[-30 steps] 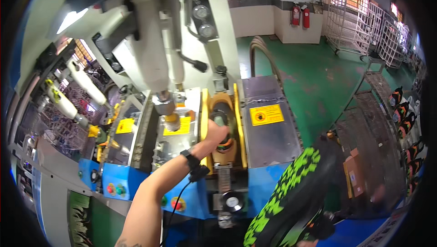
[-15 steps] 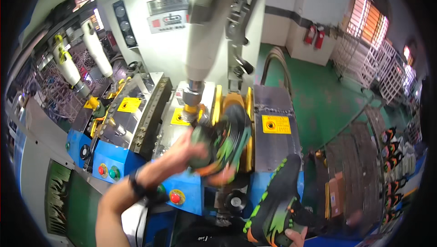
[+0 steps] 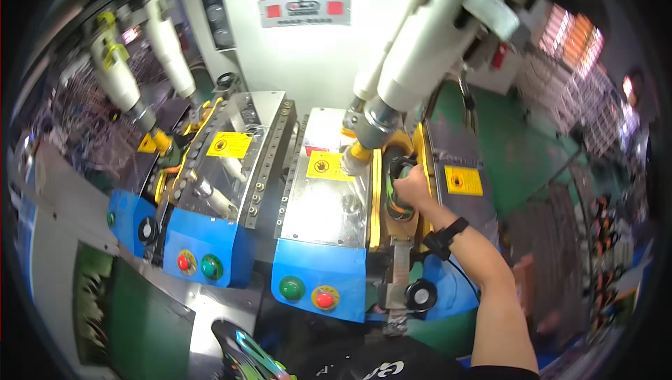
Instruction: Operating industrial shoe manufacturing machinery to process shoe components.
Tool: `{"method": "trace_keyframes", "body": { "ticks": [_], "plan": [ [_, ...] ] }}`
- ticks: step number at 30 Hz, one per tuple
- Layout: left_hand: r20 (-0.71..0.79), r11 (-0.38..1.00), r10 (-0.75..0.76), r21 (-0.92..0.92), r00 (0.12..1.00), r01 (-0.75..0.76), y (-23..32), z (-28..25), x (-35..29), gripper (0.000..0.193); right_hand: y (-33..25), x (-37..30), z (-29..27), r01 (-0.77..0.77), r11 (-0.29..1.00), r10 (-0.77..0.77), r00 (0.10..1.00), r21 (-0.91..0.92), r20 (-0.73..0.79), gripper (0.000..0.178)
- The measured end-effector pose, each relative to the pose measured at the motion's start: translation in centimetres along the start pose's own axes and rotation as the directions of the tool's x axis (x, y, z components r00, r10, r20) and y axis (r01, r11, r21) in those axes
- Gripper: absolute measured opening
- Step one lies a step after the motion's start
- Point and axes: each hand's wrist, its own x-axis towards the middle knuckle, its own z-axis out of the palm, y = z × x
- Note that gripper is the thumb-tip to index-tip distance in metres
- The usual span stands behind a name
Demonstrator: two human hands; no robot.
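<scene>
My right hand [image 3: 413,187] reaches into the pressing machine at the middle, its fingers closed on the upper part of a dark shoe [image 3: 401,203] with green and orange marks. This shoe lies lengthwise in the slot between two yellow side pads [image 3: 376,199], partly hidden by my hand. Another dark shoe [image 3: 241,348] with bright multicoloured trim shows at the lower edge, close to my body. My left hand is not in view, so what holds that shoe is hidden.
White press cylinders [image 3: 427,65] tilt above the slot. Blue control panels [image 3: 318,268] carry red and green buttons. A second press station [image 3: 231,163] stands to the left. Shoes on a rack [image 3: 605,268] and a brown slatted surface [image 3: 553,254] are at the right.
My left hand has left the slot and the picture. My right hand has moved from the lower right to the slot. A shoe now shows at the lower left; the cylinders appear farther right.
</scene>
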Motion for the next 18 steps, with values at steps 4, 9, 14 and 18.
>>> {"method": "trace_keyframes", "body": {
  "ticks": [4, 9, 14, 18],
  "plan": [
    [-0.171, 0.979, -0.171, -0.139, 0.970, 0.148, -6.1, 10.8, 2.9, 0.039, -1.0, -0.9, 1.3, 0.070, 0.992, -0.062, 0.995, -0.106, 0.076, 0.053],
    [-0.021, 0.912, -0.046, -0.410, 0.999, 0.033, -7.5, 19.2, 4.7, 0.036, -2.0, -2.7, -0.3, 0.087, 0.996, -0.088, 0.995, -0.034, -0.046, 0.051],
    [0.029, 0.804, 0.124, -0.589, 0.992, -0.083, -18.4, 15.0, 4.8, 0.034, -2.4, -2.2, 0.7, 0.039, 0.990, -0.050, 0.995, -0.132, -0.082, 0.048],
    [0.133, 0.050, -0.386, -0.985, 0.913, 0.164, -7.2, 7.0, 9.9, 0.037, -3.2, -8.4, -1.0, 0.304, 0.925, -0.346, 0.922, -0.227, -0.175, 0.066]
  ]
}}
